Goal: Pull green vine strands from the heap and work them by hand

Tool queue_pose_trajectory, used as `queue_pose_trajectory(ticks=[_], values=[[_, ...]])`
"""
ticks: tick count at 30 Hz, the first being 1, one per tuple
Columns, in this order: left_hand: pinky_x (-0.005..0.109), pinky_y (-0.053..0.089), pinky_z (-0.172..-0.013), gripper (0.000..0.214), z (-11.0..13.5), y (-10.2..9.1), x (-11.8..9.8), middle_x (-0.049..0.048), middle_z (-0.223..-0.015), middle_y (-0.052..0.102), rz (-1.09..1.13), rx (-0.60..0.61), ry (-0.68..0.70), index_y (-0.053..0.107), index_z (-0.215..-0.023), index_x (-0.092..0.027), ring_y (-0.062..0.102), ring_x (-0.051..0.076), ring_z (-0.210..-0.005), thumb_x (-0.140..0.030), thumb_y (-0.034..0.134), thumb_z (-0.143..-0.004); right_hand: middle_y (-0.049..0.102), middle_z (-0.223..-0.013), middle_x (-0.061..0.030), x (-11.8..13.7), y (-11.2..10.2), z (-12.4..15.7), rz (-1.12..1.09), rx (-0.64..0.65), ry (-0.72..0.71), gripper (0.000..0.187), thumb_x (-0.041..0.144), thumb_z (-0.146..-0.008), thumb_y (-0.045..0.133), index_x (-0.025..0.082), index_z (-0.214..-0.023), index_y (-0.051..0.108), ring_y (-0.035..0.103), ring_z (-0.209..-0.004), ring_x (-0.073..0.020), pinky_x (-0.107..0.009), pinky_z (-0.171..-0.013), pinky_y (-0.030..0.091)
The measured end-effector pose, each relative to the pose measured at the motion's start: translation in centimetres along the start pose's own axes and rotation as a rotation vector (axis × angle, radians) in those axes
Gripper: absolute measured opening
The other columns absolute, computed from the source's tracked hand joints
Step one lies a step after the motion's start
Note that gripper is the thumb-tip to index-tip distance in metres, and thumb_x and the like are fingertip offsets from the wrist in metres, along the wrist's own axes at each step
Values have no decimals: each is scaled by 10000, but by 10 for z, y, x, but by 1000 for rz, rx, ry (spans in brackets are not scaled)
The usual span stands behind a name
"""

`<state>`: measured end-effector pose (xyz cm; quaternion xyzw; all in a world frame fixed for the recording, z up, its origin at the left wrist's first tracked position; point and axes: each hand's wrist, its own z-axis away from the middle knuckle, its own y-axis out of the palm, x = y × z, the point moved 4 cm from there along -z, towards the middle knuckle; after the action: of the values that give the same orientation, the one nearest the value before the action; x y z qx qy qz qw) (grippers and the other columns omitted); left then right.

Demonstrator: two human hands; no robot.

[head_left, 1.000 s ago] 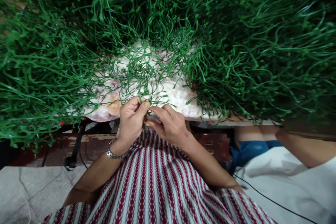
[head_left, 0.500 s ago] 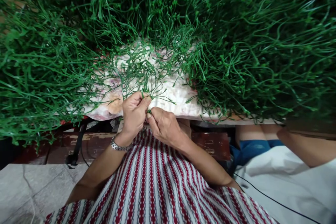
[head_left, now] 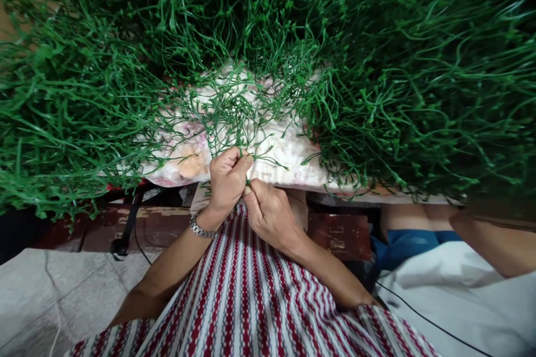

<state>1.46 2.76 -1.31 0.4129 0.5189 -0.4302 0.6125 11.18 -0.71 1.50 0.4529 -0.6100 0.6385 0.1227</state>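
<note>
Between my fingers is a bunch of thin green plastic-looking stems (head_left: 239, 122), with small buds at their tips fanning away from me. My left hand (head_left: 229, 178), a metal watch on its wrist, pinches the bunch near its gathered base. Just below and to the right, my right hand (head_left: 270, 209) pinches the short lower end of the same bunch, thumb against fingers. The two hands almost touch at the table's front edge. Under the stems lies a pale flower-patterned cloth (head_left: 268, 164).
Large heaps of similar green stems (head_left: 84, 106) cover the left, back and right of the table. A reddish-brown wooden bench (head_left: 339, 234) shows below the edge. At the right sits another person (head_left: 410, 228) in blue shorts. A black cable (head_left: 431, 318) runs past.
The view has shifted slightly, so my hands and the stems appear a little further right. Both hands keep their pinch on the bunch.
</note>
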Motion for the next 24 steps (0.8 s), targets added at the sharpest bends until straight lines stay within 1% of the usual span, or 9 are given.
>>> queue_pose_trajectory(ticks=[6,13,17,21,24], values=[[196,257,-439,189,1,1,-2,-69,-471,380,-1,15,33,462,-551,-161,324,51,-438,-123,551,-714,374,-565,39,4,-2,3,-46,12,3,226,158,-894,354,196,-671,336,366,-498,-88,-230,-508,263],[189,244,-406,189,-3,2,1,-70,-452,396,22,15,10,480,-563,-158,326,43,-407,-159,579,-724,364,-554,43,3,-2,4,-51,4,10,246,164,-891,367,193,-647,341,355,-486,-80,-229,-500,255],[164,239,-376,173,-5,1,-2,-76,-459,440,213,34,-72,494,-615,-159,328,29,-375,-201,626,-719,340,-548,48,-9,-8,-3,-42,3,54,269,190,-889,385,187,-624,339,320,-487,-75,-222,-507,246],[155,292,-377,183,-4,1,-7,-44,-553,577,395,138,-180,502,-699,-164,391,28,-365,-247,665,-702,360,-544,50,-25,-12,-8,-177,71,150,296,260,-915,372,174,-631,382,342,-499,-66,-197,-510,258],[153,327,-380,217,-2,2,-9,-36,-602,612,472,196,-242,476,-729,-174,432,36,-372,-267,671,-703,405,-564,42,-31,-11,-9,-254,93,182,312,301,-924,359,157,-663,452,373,-517,-64,-186,-522,277]])
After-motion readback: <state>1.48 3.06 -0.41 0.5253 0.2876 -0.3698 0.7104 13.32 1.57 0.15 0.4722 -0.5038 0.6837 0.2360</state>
